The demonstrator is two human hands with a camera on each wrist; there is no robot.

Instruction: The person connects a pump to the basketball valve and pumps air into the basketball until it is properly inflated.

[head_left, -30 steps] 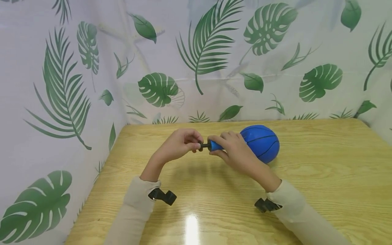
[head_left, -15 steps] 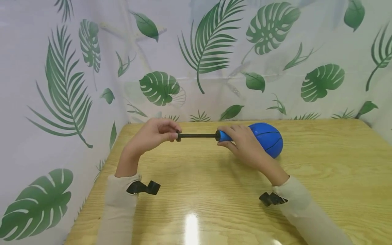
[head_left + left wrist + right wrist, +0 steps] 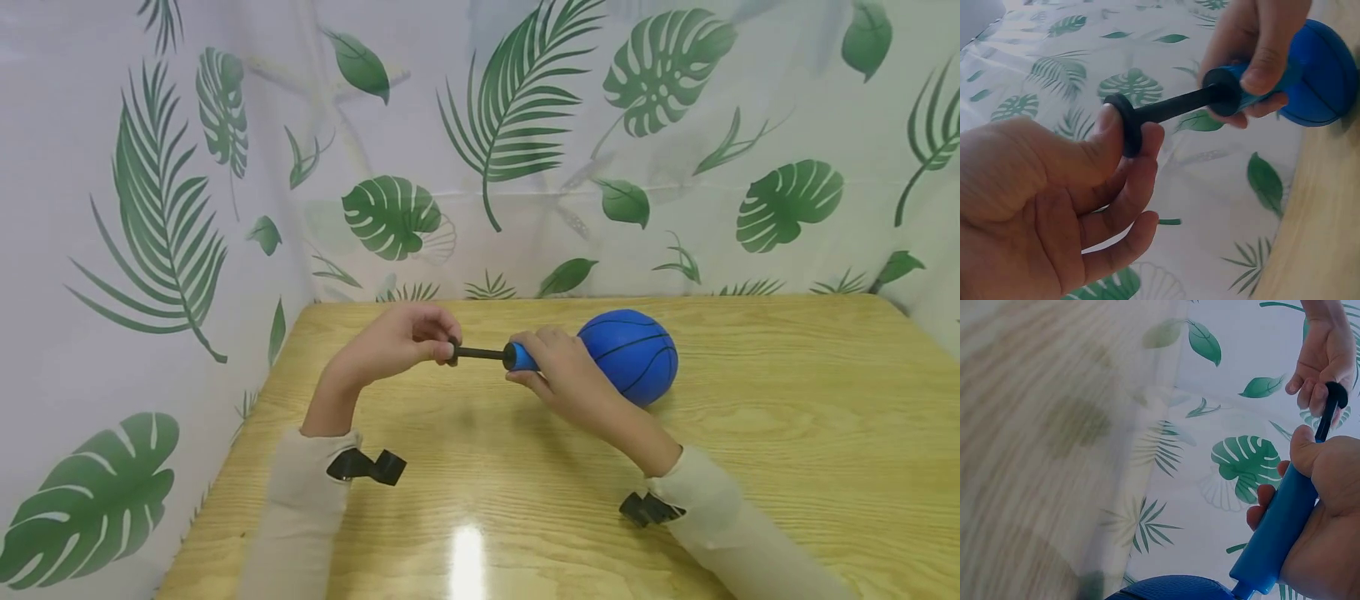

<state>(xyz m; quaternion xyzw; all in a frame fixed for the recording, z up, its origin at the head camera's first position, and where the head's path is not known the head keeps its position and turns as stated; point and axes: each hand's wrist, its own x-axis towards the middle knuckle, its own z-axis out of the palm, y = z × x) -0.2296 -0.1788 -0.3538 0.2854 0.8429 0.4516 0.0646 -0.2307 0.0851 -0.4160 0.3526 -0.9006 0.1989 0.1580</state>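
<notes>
A blue hand pump [image 3: 1275, 534] is held sideways above the table, its black rod [image 3: 480, 353] partly drawn out to the left. My left hand [image 3: 397, 343] pinches the round black handle [image 3: 1125, 125] at the rod's end between thumb and forefinger; the other fingers are loosely bent. My right hand [image 3: 566, 375] wraps round the blue barrel, covering most of it in the head view. At the barrel's far end sits a blue ball [image 3: 633, 357] with black lines. In the right wrist view the pump's narrow tip points at the ball; the join itself is barely visible.
The wood-grain table [image 3: 787, 433] stretches beneath both arms. A white cloth with green leaves [image 3: 525, 242] hangs along its back and left sides. Each sleeve carries a black wrist camera mount [image 3: 367, 467].
My left hand first drew the handle far out to the left, then moved back right, so less rod shows. My right hand and the ball shifted right, then back left.
</notes>
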